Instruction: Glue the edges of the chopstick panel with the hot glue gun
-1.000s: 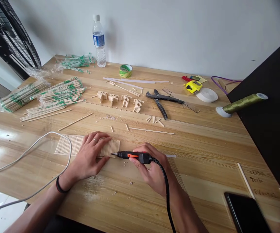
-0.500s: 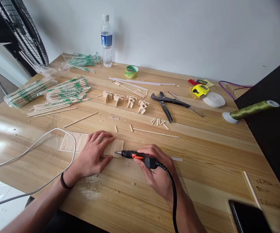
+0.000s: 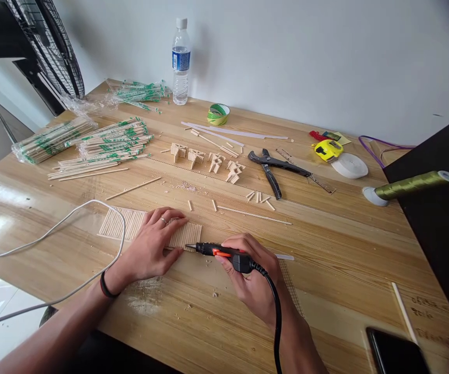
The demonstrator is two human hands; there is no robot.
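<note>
My left hand (image 3: 152, 244) lies over a flat panel of thin wooden sticks (image 3: 121, 223) set side by side, fingers spread and thumb near its front edge. It covers the panel's middle. My right hand (image 3: 257, 275) is wrapped round a black pen-shaped hot glue gun (image 3: 208, 249) with an orange trigger and a thick cord. The pointed metal nozzle is at the panel's right end, by the front edge; I cannot tell whether it touches. Behind that hand a whitish stick (image 3: 285, 257) pokes out. Beyond the panel are short cut stick pieces (image 3: 260, 197) and a longer stick (image 3: 253, 215).
Small stick assemblies (image 3: 195, 157) stand in a row beside black cutters (image 3: 274, 169). Wrapped stick bundles (image 3: 111, 137) lie left. A water bottle (image 3: 181, 65) stands at the back. A white cable (image 3: 64, 221) crosses the panel's left part. A phone (image 3: 395, 350) lies front right.
The camera view has shifted slightly, so the table things appear a little further right. My hands keep their places at the panel, the nozzle still at its right end.
</note>
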